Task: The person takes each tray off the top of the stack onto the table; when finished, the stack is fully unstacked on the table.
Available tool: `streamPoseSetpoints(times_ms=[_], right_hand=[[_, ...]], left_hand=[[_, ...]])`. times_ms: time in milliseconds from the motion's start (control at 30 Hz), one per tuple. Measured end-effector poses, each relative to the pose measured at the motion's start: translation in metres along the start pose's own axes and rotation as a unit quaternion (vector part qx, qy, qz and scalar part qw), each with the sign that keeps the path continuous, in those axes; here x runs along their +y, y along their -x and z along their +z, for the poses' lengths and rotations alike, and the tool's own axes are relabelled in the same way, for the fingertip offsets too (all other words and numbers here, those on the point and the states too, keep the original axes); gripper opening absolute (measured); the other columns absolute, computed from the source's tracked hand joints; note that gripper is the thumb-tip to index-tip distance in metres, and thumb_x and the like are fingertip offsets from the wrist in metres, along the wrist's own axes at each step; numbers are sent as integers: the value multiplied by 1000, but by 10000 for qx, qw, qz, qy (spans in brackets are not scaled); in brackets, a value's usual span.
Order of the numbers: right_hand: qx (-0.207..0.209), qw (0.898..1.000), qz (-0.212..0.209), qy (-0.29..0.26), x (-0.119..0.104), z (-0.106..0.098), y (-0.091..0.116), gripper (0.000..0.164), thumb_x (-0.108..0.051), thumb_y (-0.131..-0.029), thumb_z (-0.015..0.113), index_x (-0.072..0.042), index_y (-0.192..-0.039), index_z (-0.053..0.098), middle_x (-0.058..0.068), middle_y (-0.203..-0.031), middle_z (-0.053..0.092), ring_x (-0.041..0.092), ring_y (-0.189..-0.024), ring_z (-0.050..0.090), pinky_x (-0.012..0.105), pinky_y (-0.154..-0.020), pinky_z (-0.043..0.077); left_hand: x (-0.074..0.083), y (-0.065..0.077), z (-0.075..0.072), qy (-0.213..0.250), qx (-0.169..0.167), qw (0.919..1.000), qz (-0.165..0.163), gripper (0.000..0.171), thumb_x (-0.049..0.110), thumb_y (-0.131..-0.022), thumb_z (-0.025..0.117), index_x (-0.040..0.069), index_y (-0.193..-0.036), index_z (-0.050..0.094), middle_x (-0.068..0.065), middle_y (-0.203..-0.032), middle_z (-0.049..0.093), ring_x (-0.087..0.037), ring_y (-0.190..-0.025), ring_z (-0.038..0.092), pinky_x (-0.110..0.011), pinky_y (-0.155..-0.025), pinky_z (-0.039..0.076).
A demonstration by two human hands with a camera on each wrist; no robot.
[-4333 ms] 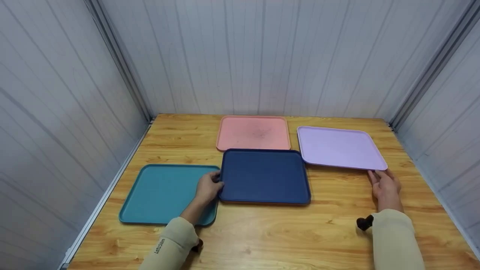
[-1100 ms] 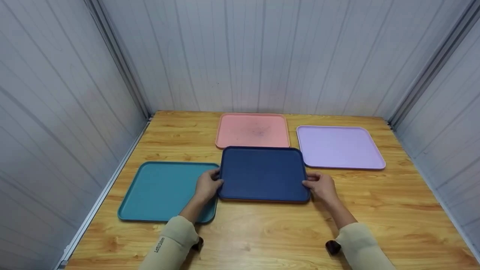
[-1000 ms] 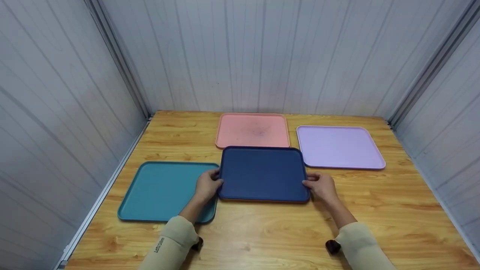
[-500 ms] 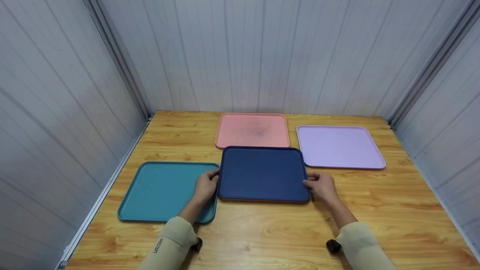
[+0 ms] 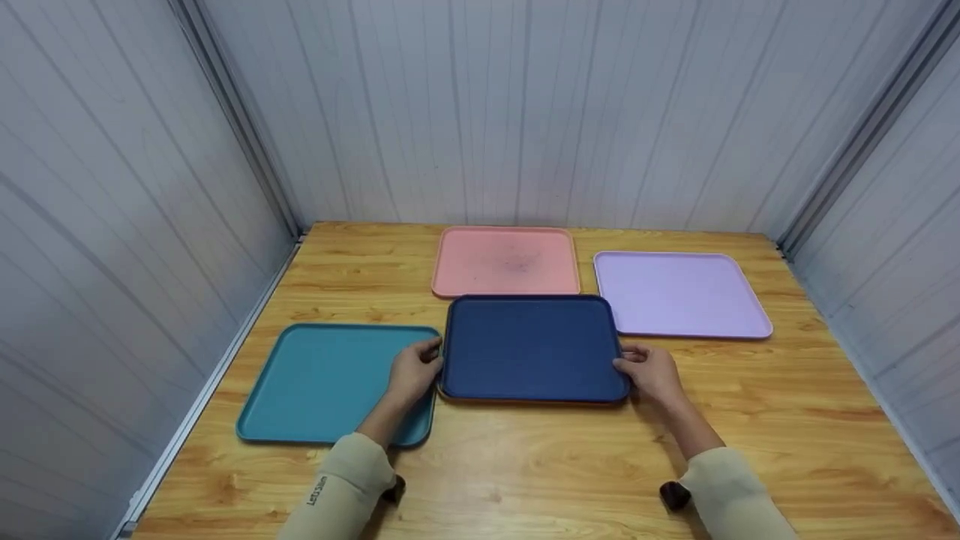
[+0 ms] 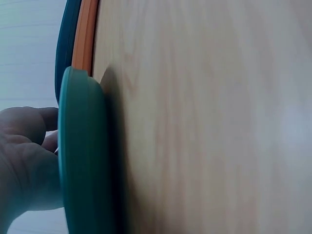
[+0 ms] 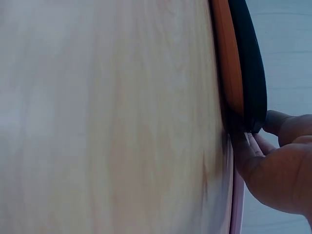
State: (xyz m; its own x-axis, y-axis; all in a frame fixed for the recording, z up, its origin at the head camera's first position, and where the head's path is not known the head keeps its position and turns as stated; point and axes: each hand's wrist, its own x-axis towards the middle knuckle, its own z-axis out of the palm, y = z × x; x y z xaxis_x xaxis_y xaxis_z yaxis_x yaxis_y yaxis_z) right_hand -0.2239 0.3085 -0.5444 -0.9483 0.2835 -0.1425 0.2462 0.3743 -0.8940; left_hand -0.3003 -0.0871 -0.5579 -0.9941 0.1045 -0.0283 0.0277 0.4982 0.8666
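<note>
In the head view a navy tray [image 5: 536, 349] lies on top of an orange tray [image 7: 229, 58], whose edge shows as a thin line beneath it. My left hand [image 5: 411, 373] holds the left edge, thumb tip right at the navy rim, its wrist crossing the right part of a teal tray [image 5: 330, 386]. At the opposite side my right hand [image 5: 651, 373] pinches the navy rim, thumb above and fingers below. The left wrist view shows the teal tray's edge in front of the left hand's fingers, hiding their tips. In the right wrist view the fingers reach beside the orange edge.
A pink tray [image 5: 506, 259] with dark smudges lies at the back, directly behind the navy tray. To the right rests a lilac tray [image 5: 682, 294], close to the navy tray's corner. The wooden table [image 5: 525, 480] is enclosed by pale panel walls [image 5: 495, 112].
My right hand has come from the lilac tray to the navy tray's right edge. Over the last half second the navy tray has shifted slightly right, baring orange at its lower left.
</note>
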Motion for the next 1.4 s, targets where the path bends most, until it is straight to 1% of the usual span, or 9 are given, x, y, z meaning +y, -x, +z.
streamPoseSetpoints(times_ms=[200, 300, 433, 533, 600, 967, 1067, 1233, 1400], right_hand=[[-156, 9998, -16, -144, 3, -5, 1, 41, -10, -97, 67, 11, -132, 60, 27, -123, 66, 32, -110, 67, 27, -83, 56], [-212, 9997, -2, -150, 4, -7, 2, 44, -13, -99, 66, 11, -135, 57, 27, -127, 64, 32, -114, 65, 26, -84, 55], [-226, 9979, 5, -607, 4, -9, 5, 48, -8, -99, 64, 12, -140, 51, 29, -121, 66, 25, -100, 70, 25, -77, 57], [-230, 9936, 46, -1107, 5, -11, 6, 50, -3, -98, 62, 12, -143, 47, 28, -113, 69, 18, -87, 72, 26, -71, 58], [-190, 9921, 67, -1238, 6, -12, 7, 49, -2, -98, 62, 11, -143, 48, 26, -111, 70, 15, -83, 71, 26, -69, 58], [129, 9883, 522, -1427, 12, -24, 10, 45, -5, -101, 60, 8, -143, 50, 27, -132, 60, 9, -89, 69, 24, -74, 58], [154, 9868, 596, -1499, 15, -30, 12, 46, -6, -102, 58, 10, -144, 48, 28, -129, 62, 10, -89, 69, 25, -74, 58], [292, 9861, 689, -1482, 18, -42, 15, 46, -6, -101, 59, 9, -143, 50, 19, -119, 68, 10, -85, 69, 26, -72, 58], [350, 9835, 857, -1557, 21, -52, 18, 47, -7, -100, 60, 4, -145, 49, 26, -133, 60, 9, -87, 68, 26, -72, 58]], left_hand=[[-1, 2, -1, 282, -158, 9994, -82, 49, 0, -90, 72, 2, -138, 62, -18, -130, 65, -30, -123, 59, -42, -98, 52], [-1, 2, -2, 354, -228, 9990, -122, 53, -1, -88, 74, 2, -139, 60, -18, -132, 63, -30, -125, 58, -42, -98, 52], [-1, 3, -3, 370, -292, 9988, -119, 57, -4, -86, 73, 2, -141, 59, -17, -136, 62, -29, -128, 56, -41, -97, 52], [-1, 3, -3, 329, -293, 9990, -1, 59, -5, -84, 71, 1, -141, 58, -19, -137, 61, -30, -128, 56, -41, -98, 52], [-1, 3, -3, 281, -273, 9992, 79, 60, -6, -83, 71, 0, -141, 58, -19, -137, 61, -31, -127, 57, -41, -99, 51], [1, 5, -5, 197, -301, 9992, 170, 53, -6, -86, 71, 0, -138, 60, -19, -135, 62, -32, -127, 56, -44, -100, 51], [1, 5, -5, 186, -302, 9992, 161, 53, -5, -87, 71, 0, -138, 61, -20, -134, 62, -32, -126, 57, -44, -100, 51], [1, 5, -4, 168, -320, 9992, 163, 53, -4, -87, 71, 1, -139, 60, -20, -135, 61, -31, -127, 56, -45, -100, 50], [1, 4, -4, 123, -258, 9994, 173, 53, -3, -87, 71, 1, -138, 61, -18, -134, 63, -30, -126, 57, -44, -100, 50]])
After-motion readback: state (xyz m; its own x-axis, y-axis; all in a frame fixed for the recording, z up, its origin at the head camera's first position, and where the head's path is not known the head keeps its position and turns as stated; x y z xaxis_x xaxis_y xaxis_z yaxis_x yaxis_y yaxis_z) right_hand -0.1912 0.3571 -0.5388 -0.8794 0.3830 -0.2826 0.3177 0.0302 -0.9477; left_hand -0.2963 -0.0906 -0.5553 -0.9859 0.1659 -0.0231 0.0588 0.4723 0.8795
